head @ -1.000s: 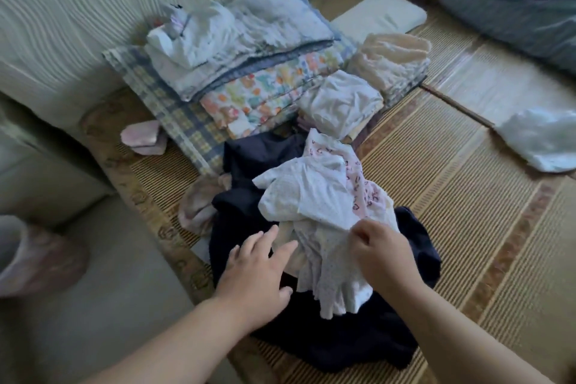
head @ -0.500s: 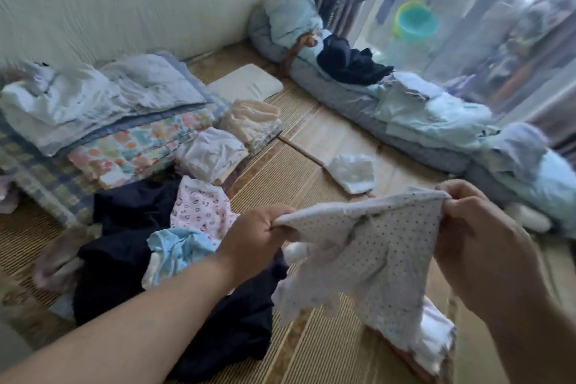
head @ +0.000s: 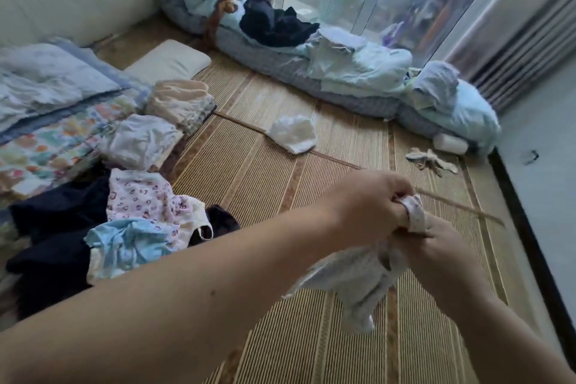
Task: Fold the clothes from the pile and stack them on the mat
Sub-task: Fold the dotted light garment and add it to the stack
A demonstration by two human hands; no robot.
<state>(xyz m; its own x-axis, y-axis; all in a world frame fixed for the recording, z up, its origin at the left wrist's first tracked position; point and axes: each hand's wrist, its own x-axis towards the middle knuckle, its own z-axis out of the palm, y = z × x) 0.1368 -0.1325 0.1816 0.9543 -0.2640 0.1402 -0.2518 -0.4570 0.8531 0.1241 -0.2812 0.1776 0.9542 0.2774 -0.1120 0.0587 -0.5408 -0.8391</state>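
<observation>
The woven straw mat (head: pixel 249 171) fills the middle of the frame. An unfolded pile of clothes (head: pixel 124 227) lies at centre left, with folded stacks (head: pixel 140 140) above it. Right of centre, a white dotted garment (head: pixel 355 280) hangs bunched above the mat. The left hand (head: pixel 364 206) and right hand (head: pixel 436 252) grip its top, close together.

Woven mat (head: pixel 249 171) bears clothes pile (head: pixel 124 227), folded stacks (head: pixel 162 121)
</observation>
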